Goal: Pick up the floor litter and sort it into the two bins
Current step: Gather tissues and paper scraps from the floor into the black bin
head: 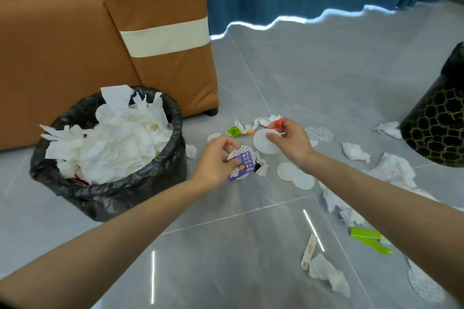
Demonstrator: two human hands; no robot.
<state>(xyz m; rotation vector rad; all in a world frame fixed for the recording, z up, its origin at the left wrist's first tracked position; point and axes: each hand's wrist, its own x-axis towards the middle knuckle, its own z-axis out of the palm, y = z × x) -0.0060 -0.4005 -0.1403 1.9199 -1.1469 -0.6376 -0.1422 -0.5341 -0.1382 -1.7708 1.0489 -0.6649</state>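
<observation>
Sorting looks partly done. The black-bagged round bin (pixel 175 118) stands on the grey tiled floor (pixel 226 246) by the corner of the brown sofa (pixel 175 78) and is heaped to its rim with white tissue. The dark bin with a gold lattice pattern (pixel 434 133), at the floor's right side, shows nothing of its contents. Plenty is left — most of it strewn between the two bins.

The left hand (pixel 216 160) pinches a purple printed wrapper (pixel 241 167) together with a scrap of white honeycomb-patterned paper, just beside the full bin. The right hand (pixel 291 143) pinches a plain white paper disc (pixel 263 143) at or just above the floor. An orange-red scrap (pixel 278 123) sits at its fingertips; whether the hand holds it I cannot tell.

Still lying on the floor, by my count:
- three more plain white discs (pixel 286 170)
- two honeycomb-printed discs (pixel 319 133)
- about seven crumpled white tissues (pixel 356 152)
- one green-and-white wrapper (pixel 234 131)
- two bright green packets (pixel 366 233)
- one slim white paper sleeve (pixel 308 251)
</observation>
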